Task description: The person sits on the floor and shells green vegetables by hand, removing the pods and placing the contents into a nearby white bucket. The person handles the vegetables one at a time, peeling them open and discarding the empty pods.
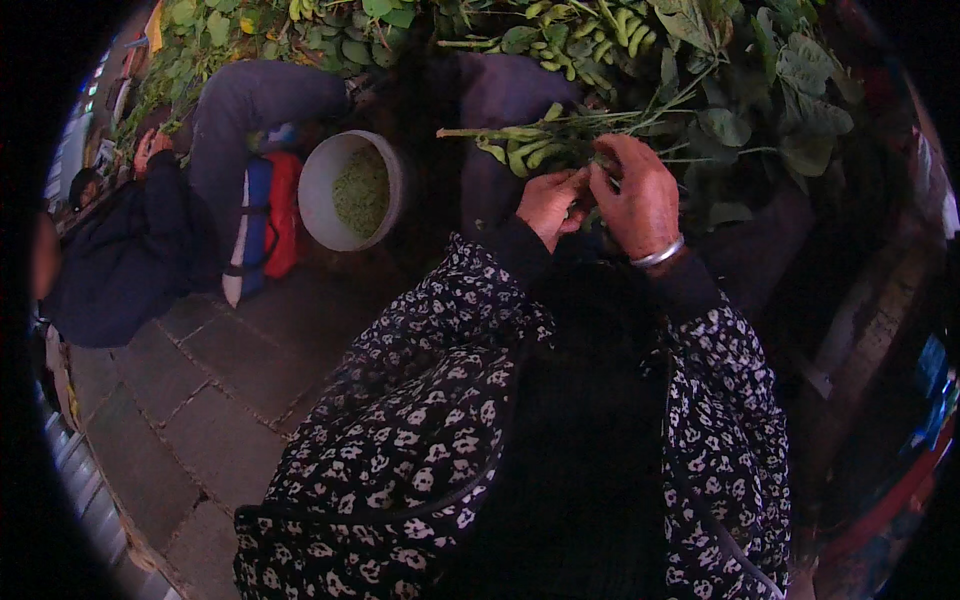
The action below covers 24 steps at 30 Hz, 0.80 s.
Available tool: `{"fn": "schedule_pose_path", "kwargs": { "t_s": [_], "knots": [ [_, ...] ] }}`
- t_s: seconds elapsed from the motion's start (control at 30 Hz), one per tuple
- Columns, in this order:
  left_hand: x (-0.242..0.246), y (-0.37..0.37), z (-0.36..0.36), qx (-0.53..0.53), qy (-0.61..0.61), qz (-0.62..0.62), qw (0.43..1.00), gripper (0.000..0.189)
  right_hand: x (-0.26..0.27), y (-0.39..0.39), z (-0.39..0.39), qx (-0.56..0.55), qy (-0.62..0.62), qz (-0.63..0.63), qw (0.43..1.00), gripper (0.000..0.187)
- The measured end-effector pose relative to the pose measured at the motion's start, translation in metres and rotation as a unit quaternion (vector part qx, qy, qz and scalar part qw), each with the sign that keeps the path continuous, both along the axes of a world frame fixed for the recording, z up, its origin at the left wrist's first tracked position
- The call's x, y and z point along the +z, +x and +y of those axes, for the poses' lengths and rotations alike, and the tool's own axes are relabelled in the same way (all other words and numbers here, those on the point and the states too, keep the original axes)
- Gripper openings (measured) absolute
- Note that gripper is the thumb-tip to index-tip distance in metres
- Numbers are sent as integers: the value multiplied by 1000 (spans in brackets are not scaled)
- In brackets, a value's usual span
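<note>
Both hands meet over my lap, at the near side of a cut bean stalk [480, 133] with green pods [534, 150] and leaves. My left hand [556, 202] has its fingers curled together, with a small pale thing at them that I cannot make out. My right hand [636, 191], with a silver bangle [660, 253] on its wrist, bends its thumb and fingers toward the left one, among the stems. What lies between the fingertips is mostly hidden. A white plastic bucket [322, 195] at left holds small green pieces, too small to name surely.
More podded bean plants [600, 37] and leafy plants [352, 37] pile up beyond my knees. A person in dark clothing [120, 255] sits at left, one hand near the leaves. A red and blue bag-like object [281, 214] stands beside the bucket, on stone paving [217, 427].
</note>
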<state>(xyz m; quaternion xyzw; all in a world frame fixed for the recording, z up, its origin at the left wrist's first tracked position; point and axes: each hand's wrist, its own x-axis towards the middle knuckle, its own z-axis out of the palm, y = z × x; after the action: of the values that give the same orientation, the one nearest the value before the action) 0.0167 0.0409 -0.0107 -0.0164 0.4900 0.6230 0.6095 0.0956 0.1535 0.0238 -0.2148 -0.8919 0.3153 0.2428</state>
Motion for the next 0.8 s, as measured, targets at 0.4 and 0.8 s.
{"fn": "schedule_pose_path", "kwargs": {
  "t_s": [0.4,0.8],
  "knots": [
    [-3,12,4,26,7,-4,1000,21,-20,39,-16,-36,-320,-19,947,18],
    [-2,12,7,36,-53,61,996,23,-1,43,-2,20,-475,-135,869,18]
  ]
}}
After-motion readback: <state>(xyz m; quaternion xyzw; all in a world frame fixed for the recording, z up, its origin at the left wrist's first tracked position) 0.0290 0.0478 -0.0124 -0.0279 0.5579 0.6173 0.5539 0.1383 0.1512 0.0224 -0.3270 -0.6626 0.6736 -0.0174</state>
